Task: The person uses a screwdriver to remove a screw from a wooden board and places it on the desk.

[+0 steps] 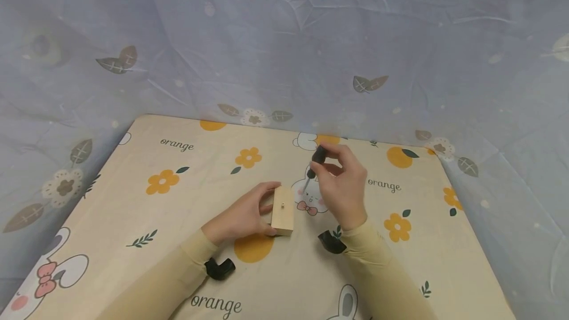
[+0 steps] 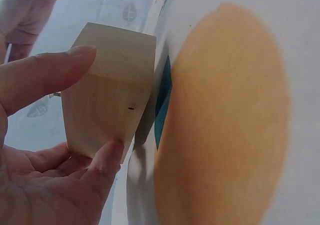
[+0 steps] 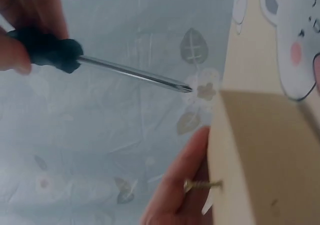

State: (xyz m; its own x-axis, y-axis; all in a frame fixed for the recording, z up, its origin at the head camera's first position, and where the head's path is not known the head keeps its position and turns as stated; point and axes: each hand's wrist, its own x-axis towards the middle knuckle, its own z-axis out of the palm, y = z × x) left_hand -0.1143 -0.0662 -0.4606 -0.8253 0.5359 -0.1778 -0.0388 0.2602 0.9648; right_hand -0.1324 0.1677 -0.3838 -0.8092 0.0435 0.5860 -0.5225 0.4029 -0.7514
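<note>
I watch from far, through the cameras. The block [image 1: 283, 219] is near the middle of the table [image 1: 209, 191], in front of the person, with the screw [image 3: 202, 184] standing out from its upper face. I cannot tell if the block rests flat on the cloth.

For doing this step well, I would first bring the tip of the screwdriver [image 3: 132, 75] to the screw head. In the right wrist view they are apart. The tip looks cross-shaped to me; the recess of the screw I cannot see clearly. I think the shaft should be in one line with the screw, because a tilted tip can slip out and damage the head. I would press firmly while turning, and keep the block flat against the table, so that it does not rotate together with the screw.

Now about the pose. The left hand [image 1: 242, 216] is clamped on the block from its left side: the thumb is at the near end and a finger reaches to the far end. This leaves the upper face free, which I find good. The right hand [image 1: 342, 186] pinches the handle of the screwdriver between thumb and fingers, raised to the right of the block. The shaft leans down and toward the left, so I judge the wrist must come over the block and stand the shaft more upright.
</note>
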